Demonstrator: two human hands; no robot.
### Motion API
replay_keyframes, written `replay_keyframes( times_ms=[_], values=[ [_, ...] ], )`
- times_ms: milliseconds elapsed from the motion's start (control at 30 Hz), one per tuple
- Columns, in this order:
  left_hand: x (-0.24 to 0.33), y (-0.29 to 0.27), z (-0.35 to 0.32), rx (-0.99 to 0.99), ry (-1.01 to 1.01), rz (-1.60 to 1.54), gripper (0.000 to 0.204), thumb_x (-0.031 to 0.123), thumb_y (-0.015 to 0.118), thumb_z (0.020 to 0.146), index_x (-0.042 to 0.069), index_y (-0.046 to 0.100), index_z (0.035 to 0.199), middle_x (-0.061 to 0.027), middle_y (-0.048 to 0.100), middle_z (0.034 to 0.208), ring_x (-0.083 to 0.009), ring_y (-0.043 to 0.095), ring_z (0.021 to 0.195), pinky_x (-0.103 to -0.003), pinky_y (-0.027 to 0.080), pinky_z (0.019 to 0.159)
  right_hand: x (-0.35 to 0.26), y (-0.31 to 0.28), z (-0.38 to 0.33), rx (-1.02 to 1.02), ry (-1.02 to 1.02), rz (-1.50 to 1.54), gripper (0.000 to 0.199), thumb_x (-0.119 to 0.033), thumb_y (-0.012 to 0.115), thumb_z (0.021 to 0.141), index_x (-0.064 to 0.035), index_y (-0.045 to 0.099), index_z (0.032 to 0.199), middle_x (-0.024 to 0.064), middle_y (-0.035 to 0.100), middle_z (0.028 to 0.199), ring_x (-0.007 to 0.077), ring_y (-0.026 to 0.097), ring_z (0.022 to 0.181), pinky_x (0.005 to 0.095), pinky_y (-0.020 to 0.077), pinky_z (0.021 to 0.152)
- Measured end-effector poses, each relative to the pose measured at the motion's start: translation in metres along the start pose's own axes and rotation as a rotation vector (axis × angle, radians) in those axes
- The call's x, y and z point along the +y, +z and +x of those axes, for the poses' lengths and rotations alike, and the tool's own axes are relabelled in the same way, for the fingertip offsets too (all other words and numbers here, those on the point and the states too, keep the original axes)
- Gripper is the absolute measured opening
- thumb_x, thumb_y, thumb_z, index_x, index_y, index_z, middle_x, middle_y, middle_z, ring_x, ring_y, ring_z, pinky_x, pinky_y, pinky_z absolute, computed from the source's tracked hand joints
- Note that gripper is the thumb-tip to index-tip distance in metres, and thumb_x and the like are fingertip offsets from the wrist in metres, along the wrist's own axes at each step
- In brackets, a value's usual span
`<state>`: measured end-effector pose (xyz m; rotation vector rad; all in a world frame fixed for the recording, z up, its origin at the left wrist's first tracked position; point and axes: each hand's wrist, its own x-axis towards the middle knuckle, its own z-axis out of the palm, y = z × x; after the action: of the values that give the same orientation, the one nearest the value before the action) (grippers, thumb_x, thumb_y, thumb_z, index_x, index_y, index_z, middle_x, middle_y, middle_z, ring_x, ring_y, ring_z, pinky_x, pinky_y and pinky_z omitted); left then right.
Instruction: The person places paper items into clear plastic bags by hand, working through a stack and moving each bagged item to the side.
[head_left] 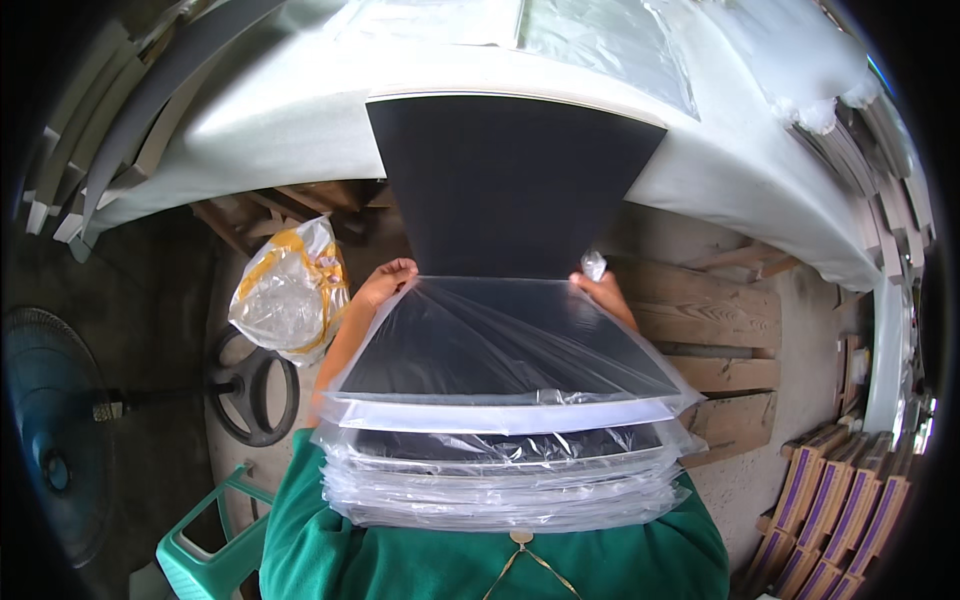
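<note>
On the far left a blue fan (45, 400) stands on the floor, with a teal stool (205, 555) near the lower edge and a clear sack with yellow inside (290, 290) hanging by the table's underside.

Our left hand (385, 280) pinches the left corner of a clear bag's (500, 340) mouth, fingers closed on the film. Between our hands a black panel (510, 185) slopes from the white table's (280, 110) near edge down into that bag — about half is sleeved, half bare. We judge the slope is kept so the far end rests on the table while the film is drawn over the near end. Our right hand (605, 292) grips the opposite corner, fingers closed on a bunch of film. Holding both corners apart keeps the mouth wide enough for the panel.

The sleeved end rests on a stack of bagged panels (500, 475) against our green shirt (380, 560). To the right stand wooden pallets (720, 330) and, in the lower right corner, purple-edged boxes (830, 500) — none of it crowds our hands.
</note>
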<state>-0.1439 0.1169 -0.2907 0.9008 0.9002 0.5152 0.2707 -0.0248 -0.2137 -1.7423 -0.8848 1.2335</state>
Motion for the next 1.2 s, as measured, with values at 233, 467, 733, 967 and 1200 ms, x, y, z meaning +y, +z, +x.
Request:
replay_keyframes(
  times_ms=[233,467,733,967,1200],
  values=[
    [0.231,0.158,-0.104,-0.441,0.174,0.704,0.023,0.021,0.063,0.079,0.000,0.060,0.089,-0.0030,0.060,0.076,-0.0112,0.055,0.067,-0.023,0.043,0.058,-0.189,-0.016,-0.094,-0.369,-0.615,0.718,0.043,-0.035,0.035,0.091,-0.0031,0.039,0.120,0.0171,0.040,0.125,0.0245,0.041,0.114,0.0335,0.0423,0.084],
    [0.238,0.265,-0.122,-0.062,0.974,0.691,0.023,0.013,0.069,0.071,0.001,0.049,0.068,-0.0058,0.048,0.063,-0.0130,0.046,0.057,-0.025,0.037,0.051,-0.247,0.064,-0.116,-0.671,-0.631,0.707,0.062,-0.034,0.045,0.088,-0.0011,0.018,0.133,0.0169,0.017,0.139,0.0257,0.028,0.124,0.0389,0.0334,0.096],
    [0.225,0.252,-0.125,0.004,0.689,0.230,0.010,0.010,0.061,0.081,0.000,0.058,0.082,0.0042,0.051,0.066,-0.0010,0.040,0.059,-0.017,0.034,0.052,-0.229,0.066,-0.120,-0.241,-0.443,0.615,0.021,-0.015,0.063,0.079,-0.0017,0.059,0.094,0.0011,0.059,0.078,0.0044,0.051,0.063,0.0184,0.0384,0.049],
    [0.224,0.236,-0.128,-0.071,0.625,0.276,0.015,0.013,0.058,0.084,-0.001,0.060,0.083,0.0027,0.054,0.068,-0.0020,0.044,0.064,-0.017,0.037,0.058,-0.220,0.069,-0.118,-0.198,-0.357,0.697,0.021,-0.016,0.062,0.079,-0.0026,0.058,0.095,-0.0007,0.058,0.079,0.0041,0.052,0.066,0.0180,0.0402,0.054],
    [0.220,0.259,-0.124,0.182,0.818,0.205,0.014,0.012,0.056,0.084,-0.001,0.059,0.081,0.0043,0.052,0.066,-0.0012,0.042,0.061,-0.016,0.034,0.054,-0.226,0.071,-0.121,-0.262,-0.396,0.692,0.020,-0.014,0.063,0.079,-0.0028,0.057,0.094,-0.0009,0.057,0.080,0.0055,0.052,0.072,0.0194,0.0416,0.061]
  ],
)
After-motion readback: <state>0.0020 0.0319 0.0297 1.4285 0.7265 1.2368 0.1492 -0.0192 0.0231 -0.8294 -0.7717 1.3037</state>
